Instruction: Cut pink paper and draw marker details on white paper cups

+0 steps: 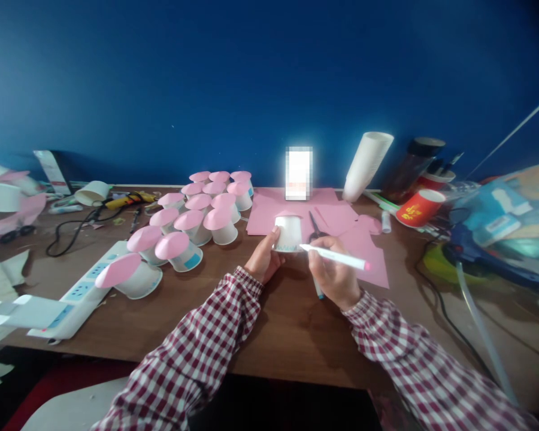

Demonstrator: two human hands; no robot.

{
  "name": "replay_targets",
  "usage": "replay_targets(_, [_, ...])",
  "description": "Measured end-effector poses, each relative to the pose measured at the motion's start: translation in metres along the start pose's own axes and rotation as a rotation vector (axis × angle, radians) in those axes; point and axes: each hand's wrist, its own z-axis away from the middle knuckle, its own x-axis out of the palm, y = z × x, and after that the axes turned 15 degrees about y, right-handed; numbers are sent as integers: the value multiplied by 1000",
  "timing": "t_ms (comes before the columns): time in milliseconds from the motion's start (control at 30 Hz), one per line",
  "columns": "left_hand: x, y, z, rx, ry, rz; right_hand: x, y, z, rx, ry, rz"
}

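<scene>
Head view: 1 power strip (pixel 84 291) sat left, then about 15 pink-topped cups (pixel 198 202). Left hand (pixel 266 260) gripped 1 white cup (pixel 288 232) over the desk (pixel 269 335); right hand (pixel 335 272) gripped 1 marker (pixel 344 258), tip by the rim. Rightward: 1 cup stack (pixel 369 160), 2 red cups (pixel 417 209).

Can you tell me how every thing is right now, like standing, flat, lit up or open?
White paper cup with pink paper top: upside down, held in the bare left hand.
White pink-ended marker: held in the bare right hand, tip toward that cup.
Other pink-topped white paper cups: upside down, grouped.
Tall white paper-cup stack: nested.
Bright rectangular screen: lit.
Pink paper sheets: flat.
Dark metal scissors: partly hidden, open or shut unclear.
</scene>
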Motion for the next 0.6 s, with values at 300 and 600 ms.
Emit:
replay_targets(300, [0, -1, 0, 19, -24, -10, 0, 0, -1, 5, -19, -5])
replay_targets(600, [1, 2, 1, -21, 11, -4, -1, 0, 0, 18, 21, -12])
